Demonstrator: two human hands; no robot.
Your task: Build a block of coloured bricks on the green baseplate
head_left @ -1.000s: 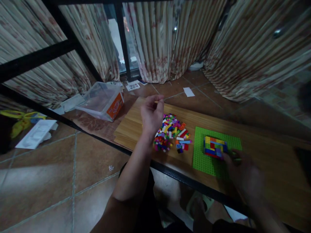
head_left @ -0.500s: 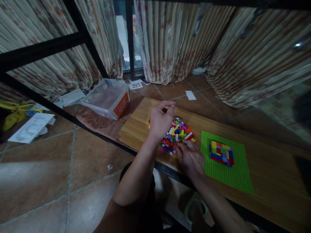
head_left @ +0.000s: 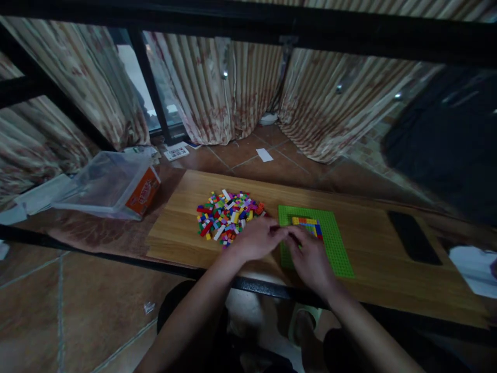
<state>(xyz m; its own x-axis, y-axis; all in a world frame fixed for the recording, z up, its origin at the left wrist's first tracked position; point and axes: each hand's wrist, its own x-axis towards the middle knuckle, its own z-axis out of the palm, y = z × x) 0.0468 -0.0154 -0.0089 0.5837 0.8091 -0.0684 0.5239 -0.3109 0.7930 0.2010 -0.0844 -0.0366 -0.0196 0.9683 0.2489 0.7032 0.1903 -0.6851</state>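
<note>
My left hand [head_left: 258,238] and my right hand [head_left: 310,256] meet fingertip to fingertip over the left edge of a green studded baseplate [head_left: 337,248]. Both are closed in a pinch; whatever lies between the fingers is too small or hidden to make out. Behind my right hand, a low build of yellow, red and blue toy bricks [head_left: 306,221] sits on the plate, partly covered by the hand. Left of my hands spreads a loose pile of many-coloured toy bricks [head_left: 229,212] on the wooden board [head_left: 174,223].
A clear plastic bin [head_left: 104,181] with an orange label stands left of the board. A black phone-like slab [head_left: 413,235] lies on the board's right part, with white paper [head_left: 476,269] beyond it. A dark metal bar [head_left: 264,285] runs along the near edge.
My left hand has come down from above the brick pile, and my right hand has left the pile's edge. They have met over the baseplate. The view has swung right.
</note>
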